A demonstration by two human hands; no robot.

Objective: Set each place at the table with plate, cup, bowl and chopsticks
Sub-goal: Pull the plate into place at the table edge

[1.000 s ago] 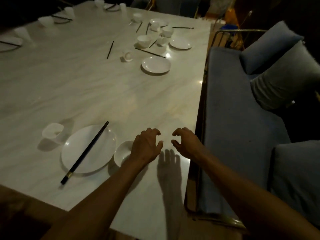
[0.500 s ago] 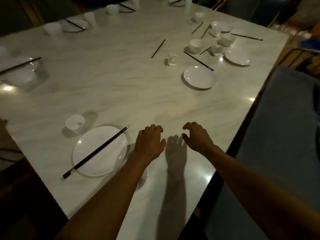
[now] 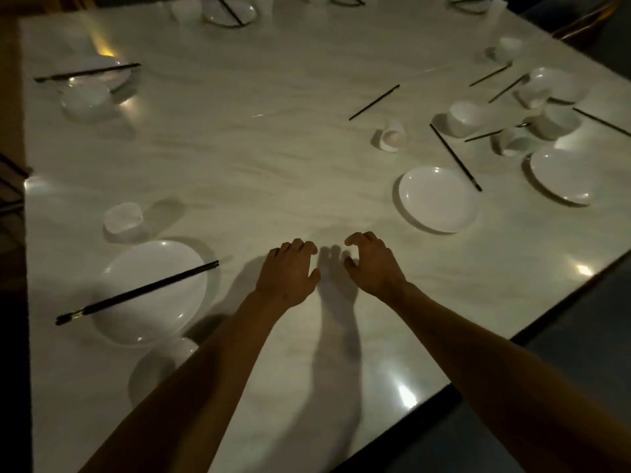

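My left hand (image 3: 290,271) and my right hand (image 3: 374,264) hover side by side over the marble table (image 3: 259,158), fingers loosely curled, holding nothing. To their left lies a white plate (image 3: 150,291) with black chopsticks (image 3: 136,292) across it, a cup (image 3: 123,218) behind it and a bowl (image 3: 164,361) in front, partly hidden by my left forearm. To the right lies a bare plate (image 3: 438,199) with one chopstick (image 3: 456,157) beside it. A cup (image 3: 391,135) lies tipped on its side.
A loose cluster of bowls (image 3: 466,116), cups (image 3: 515,141), a plate (image 3: 563,174) and scattered chopsticks (image 3: 374,102) fills the right side. Set places sit at the far left (image 3: 95,75) and far edge (image 3: 230,11). The table's edge runs diagonally at the lower right.
The view has swung left and closer over the table, so the sofa is out of sight. Both hands stay empty and side by side, now farther from the near plate and bowl.
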